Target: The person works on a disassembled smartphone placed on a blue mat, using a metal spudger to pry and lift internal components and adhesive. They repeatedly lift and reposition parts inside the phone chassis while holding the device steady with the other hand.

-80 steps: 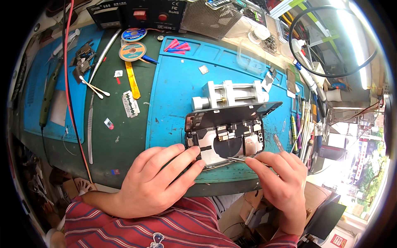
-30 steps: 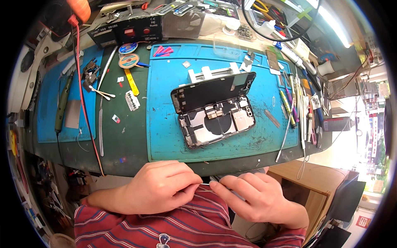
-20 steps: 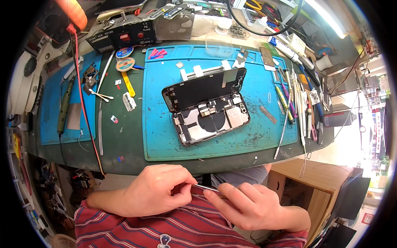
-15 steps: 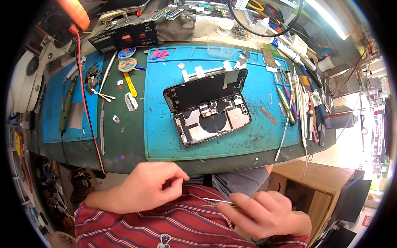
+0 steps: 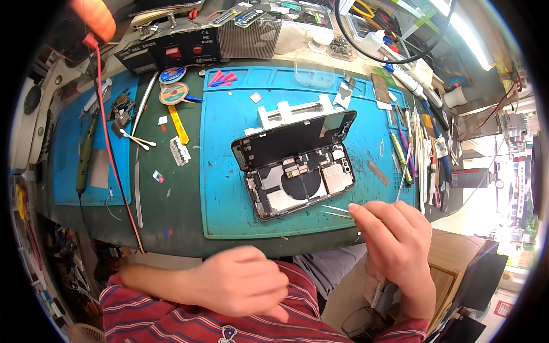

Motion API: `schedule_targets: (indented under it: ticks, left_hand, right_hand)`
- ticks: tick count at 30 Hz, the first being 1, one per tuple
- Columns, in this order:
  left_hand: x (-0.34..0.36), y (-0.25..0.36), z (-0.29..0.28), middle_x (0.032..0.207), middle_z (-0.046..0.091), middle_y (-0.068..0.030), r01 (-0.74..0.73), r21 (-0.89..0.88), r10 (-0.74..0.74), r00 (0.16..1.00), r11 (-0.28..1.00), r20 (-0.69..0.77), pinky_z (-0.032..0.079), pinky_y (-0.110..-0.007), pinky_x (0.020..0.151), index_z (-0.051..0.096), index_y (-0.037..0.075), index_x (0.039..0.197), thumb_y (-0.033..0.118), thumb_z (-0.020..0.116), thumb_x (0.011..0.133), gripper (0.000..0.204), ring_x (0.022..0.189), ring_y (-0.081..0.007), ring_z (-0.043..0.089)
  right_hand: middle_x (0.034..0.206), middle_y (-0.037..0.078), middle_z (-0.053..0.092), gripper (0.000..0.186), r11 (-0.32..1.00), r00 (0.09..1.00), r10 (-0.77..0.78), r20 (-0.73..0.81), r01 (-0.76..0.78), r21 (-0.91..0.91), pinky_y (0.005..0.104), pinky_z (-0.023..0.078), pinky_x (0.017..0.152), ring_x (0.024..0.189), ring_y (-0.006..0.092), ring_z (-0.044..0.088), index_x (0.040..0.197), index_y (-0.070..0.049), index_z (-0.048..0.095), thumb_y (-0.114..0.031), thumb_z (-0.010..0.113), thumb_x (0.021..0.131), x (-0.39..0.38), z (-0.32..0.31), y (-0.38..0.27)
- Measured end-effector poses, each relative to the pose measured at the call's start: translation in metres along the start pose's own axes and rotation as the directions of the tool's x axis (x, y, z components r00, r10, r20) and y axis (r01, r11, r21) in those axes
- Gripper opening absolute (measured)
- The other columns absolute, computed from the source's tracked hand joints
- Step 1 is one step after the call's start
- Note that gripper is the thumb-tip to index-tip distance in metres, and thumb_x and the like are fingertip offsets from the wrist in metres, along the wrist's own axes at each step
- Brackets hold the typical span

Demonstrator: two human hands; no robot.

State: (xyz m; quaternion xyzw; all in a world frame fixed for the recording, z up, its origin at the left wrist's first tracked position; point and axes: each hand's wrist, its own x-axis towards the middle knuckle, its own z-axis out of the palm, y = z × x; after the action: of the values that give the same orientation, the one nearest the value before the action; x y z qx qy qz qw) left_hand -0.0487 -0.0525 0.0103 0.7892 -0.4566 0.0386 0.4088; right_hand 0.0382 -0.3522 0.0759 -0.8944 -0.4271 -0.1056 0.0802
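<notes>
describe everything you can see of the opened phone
The phone lies open on the blue mat, angled, its right end farther away. A black screen panel stands tilted up along its far edge. The dark-rimmed body shows a round black patch between silvery, metal-looking plates, board parts and camera lenses at the far right corner. Whether the panel touches the metal fixture behind is hidden. The right hand holds tweezers just off its near edge.
</notes>
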Motion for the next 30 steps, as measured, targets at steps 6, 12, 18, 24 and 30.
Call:
schedule_targets:
  ticks: [6, 12, 18, 24, 30]
  left_hand:
    - [0.003, -0.022, -0.017, 0.135, 0.077, -0.0057, 0.336, 0.450, -0.237, 0.935, 0.827, -0.263, 0.049, -0.044, 0.098, 0.081, 0.005, 0.126, 0.033, 0.083, 0.092, 0.044, 0.120, -0.0269, 0.064]
    - [0.003, -0.023, -0.014, 0.137, 0.077, -0.0051, 0.358, 0.476, -0.279, 0.932, 0.803, -0.231, 0.041, -0.043, 0.103, 0.082, 0.002, 0.123, 0.031, 0.085, 0.085, 0.048, 0.122, -0.0247, 0.063]
    - [0.002, -0.024, -0.010, 0.134, 0.078, -0.0046, 0.377, 0.466, -0.292, 0.924, 0.801, -0.246, 0.040, -0.043, 0.101, 0.083, 0.003, 0.120, 0.026, 0.086, 0.078, 0.049, 0.120, -0.0232, 0.065]
    - [0.005, -0.023, -0.010, 0.133, 0.079, -0.0037, 0.396, 0.461, -0.302, 0.916, 0.794, -0.266, 0.039, -0.042, 0.100, 0.084, 0.003, 0.118, 0.024, 0.087, 0.075, 0.048, 0.119, -0.0220, 0.066]
    - [0.006, -0.023, -0.009, 0.131, 0.080, -0.0033, 0.402, 0.459, -0.298, 0.912, 0.793, -0.282, 0.038, -0.042, 0.101, 0.084, 0.004, 0.117, 0.021, 0.088, 0.072, 0.048, 0.117, -0.0212, 0.067]
  right_hand:
    - [0.107, 0.002, 0.069, 0.046, 0.996, 0.996, -0.083, 0.042, 0.082, 0.017, 0.0322, 0.045, 0.062, 0.078, 0.0149, 0.063, 0.117, -0.006, 0.083, -0.008, 0.076, 0.071, 0.024, 0.007, 0.008]
    - [0.105, 0.001, 0.070, 0.044, 0.990, 0.989, -0.137, 0.051, 0.135, 0.036, 0.0312, 0.043, 0.060, 0.076, 0.0141, 0.061, 0.114, -0.007, 0.084, -0.011, 0.077, 0.070, 0.039, 0.011, 0.017]
    - [0.103, 0.000, 0.071, 0.044, 0.979, 0.976, -0.202, 0.080, 0.197, 0.060, 0.0302, 0.042, 0.059, 0.074, 0.0136, 0.058, 0.112, -0.006, 0.084, -0.012, 0.079, 0.070, 0.048, 0.013, 0.019]
    - [0.101, -0.002, 0.070, 0.036, 0.971, 0.967, -0.237, 0.094, 0.234, 0.041, 0.0298, 0.039, 0.058, 0.074, 0.0129, 0.057, 0.106, -0.007, 0.085, -0.012, 0.082, 0.071, 0.052, 0.012, 0.022]
    - [0.100, -0.002, 0.069, 0.035, 0.975, 0.967, -0.224, 0.123, 0.221, 0.031, 0.0301, 0.039, 0.058, 0.074, 0.0125, 0.056, 0.106, -0.008, 0.085, -0.011, 0.083, 0.071, 0.055, 0.008, 0.019]
